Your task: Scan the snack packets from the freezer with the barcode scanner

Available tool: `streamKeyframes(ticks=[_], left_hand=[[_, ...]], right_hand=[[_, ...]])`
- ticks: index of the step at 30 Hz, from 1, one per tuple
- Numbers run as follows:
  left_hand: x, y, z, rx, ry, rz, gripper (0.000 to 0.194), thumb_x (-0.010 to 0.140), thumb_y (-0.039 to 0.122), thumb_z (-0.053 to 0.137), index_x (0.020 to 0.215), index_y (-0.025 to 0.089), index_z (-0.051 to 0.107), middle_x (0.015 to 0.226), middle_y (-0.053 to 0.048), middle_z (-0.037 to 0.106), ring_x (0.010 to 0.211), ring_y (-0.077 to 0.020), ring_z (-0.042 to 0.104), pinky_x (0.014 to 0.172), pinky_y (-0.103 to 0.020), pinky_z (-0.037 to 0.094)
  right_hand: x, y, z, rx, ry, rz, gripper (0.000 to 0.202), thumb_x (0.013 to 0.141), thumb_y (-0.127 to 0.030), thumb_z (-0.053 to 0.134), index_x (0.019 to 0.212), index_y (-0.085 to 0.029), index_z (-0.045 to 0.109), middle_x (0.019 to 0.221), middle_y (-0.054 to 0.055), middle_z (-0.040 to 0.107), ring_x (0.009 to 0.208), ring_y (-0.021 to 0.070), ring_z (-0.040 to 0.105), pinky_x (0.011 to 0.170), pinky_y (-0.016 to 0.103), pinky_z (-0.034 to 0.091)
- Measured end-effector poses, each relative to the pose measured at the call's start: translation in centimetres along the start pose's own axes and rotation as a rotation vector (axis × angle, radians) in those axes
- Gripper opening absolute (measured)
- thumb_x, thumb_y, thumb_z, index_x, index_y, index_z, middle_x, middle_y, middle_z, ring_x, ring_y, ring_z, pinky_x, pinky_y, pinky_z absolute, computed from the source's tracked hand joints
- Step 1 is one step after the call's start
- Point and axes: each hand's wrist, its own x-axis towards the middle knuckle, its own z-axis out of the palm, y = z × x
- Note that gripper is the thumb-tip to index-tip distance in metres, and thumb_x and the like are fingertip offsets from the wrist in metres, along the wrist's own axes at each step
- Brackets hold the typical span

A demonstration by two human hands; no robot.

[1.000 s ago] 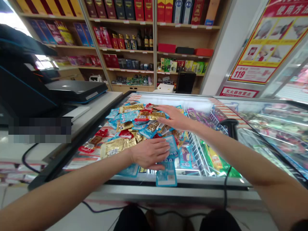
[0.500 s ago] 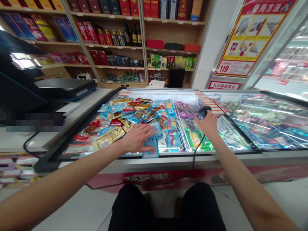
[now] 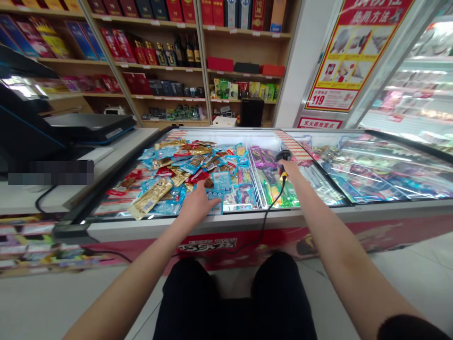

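My left hand [image 3: 198,200] is at the front part of the snack pile on the freezer's glass top, its thumb apart from the fingers, near a light blue packet [image 3: 222,181] and a red one. Whether it grips a packet cannot be made out. Gold, red and blue packets [image 3: 150,197] lie heaped to its left and beyond it. My right hand [image 3: 289,169] is wrapped round a black corded scanner [image 3: 283,155] above the right part of the glass. The scanner's black cable [image 3: 271,206] hangs over the front edge.
At the left, a counter [image 3: 122,156] carries a dark screen and a flat black device [image 3: 90,126]. The freezer's front rim [image 3: 247,217] runs across the view. Shelves [image 3: 247,33] of boxes and bottles stand behind, with a red and yellow poster [image 3: 357,56] at the right.
My right hand has closed round the scanner and stands further left in the view. My left hand has drawn its fingers in from lying spread over the packets. The view has shifted slightly.
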Motion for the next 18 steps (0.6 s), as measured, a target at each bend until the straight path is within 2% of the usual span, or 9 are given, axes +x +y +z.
streamKeyframes(ticks=[2,4,7,9,11,13,18], left_hand=[[0.1,0.0,-0.5,-0.072,0.019,-0.056,0.066,0.078,0.043,0.074,0.133,0.016,0.05,0.113,-0.016,0.073,0.105,-0.0332,0.071,0.087,-0.037,0.051],[0.3,-0.1,-1.3,-0.145,0.031,-0.093,0.053,0.074,0.038,0.077,0.119,0.017,0.059,0.104,-0.013,0.074,0.1,-0.0307,0.071,0.085,-0.034,0.051],[1.2,-0.3,-1.9,-0.311,0.02,-0.067,0.028,0.069,0.038,0.078,0.085,0.02,0.065,0.084,-0.007,0.072,0.089,-0.0278,0.07,0.08,-0.033,0.051],[2.3,0.1,-1.6,-0.538,0.007,-0.027,0.029,0.065,0.042,0.081,0.074,0.021,0.063,0.074,-0.003,0.069,0.08,-0.0248,0.068,0.075,-0.032,0.051],[3.5,1.2,-0.8,-0.862,-0.006,-0.025,0.038,0.058,0.045,0.085,0.078,0.021,0.063,0.073,-0.001,0.069,0.074,-0.0216,0.066,0.071,-0.032,0.052],[4.8,2.9,0.1,-1.091,-0.083,-0.052,0.045,0.052,0.043,0.089,0.079,0.02,0.062,0.071,-0.001,0.068,0.068,-0.0196,0.065,0.069,-0.032,0.053],[6.8,7.4,1.7,-1.289,-0.194,-0.106,0.037,0.054,0.027,0.087,0.081,0.019,0.063,0.063,0.002,0.061,0.067,-0.0183,0.064,0.069,-0.032,0.053]], right_hand=[[-1.2,0.2,0.4,0.05,-0.045,0.08,0.008,0.081,-0.018,0.064,0.076,-0.018,0.058,0.047,0.0,0.051,0.043,0.0166,0.05,0.043,0.029,0.045],[-2.4,0.3,0.8,0.105,-0.085,0.11,0.012,0.084,-0.018,0.062,0.074,-0.018,0.055,0.049,0.0,0.052,0.043,0.0146,0.049,0.043,0.027,0.044],[-4.0,-0.1,1.6,0.166,-0.122,0.128,0.016,0.087,-0.018,0.06,0.073,-0.019,0.052,0.051,-0.001,0.053,0.042,0.0135,0.049,0.041,0.025,0.043],[-5.0,-0.6,2.1,0.244,-0.141,0.147,0.021,0.092,-0.024,0.06,0.073,-0.02,0.051,0.051,-0.001,0.053,0.041,0.0129,0.047,0.038,0.025,0.041],[-5.9,-1.2,2.5,0.326,-0.16,0.163,0.026,0.096,-0.031,0.058,0.073,-0.021,0.05,0.05,-0.002,0.052,0.039,0.0124,0.046,0.037,0.024,0.04],[-6.7,-1.8,2.8,0.354,-0.179,0.181,0.03,0.1,-0.036,0.055,0.074,-0.021,0.051,0.049,-0.002,0.052,0.039,0.0121,0.046,0.037,0.023,0.04],[-7.9,-2.1,3.4,0.388,-0.242,0.163,0.03,0.101,-0.038,0.053,0.076,-0.021,0.051,0.052,-0.002,0.054,0.038,0.0118,0.048,0.035,0.023,0.039]])
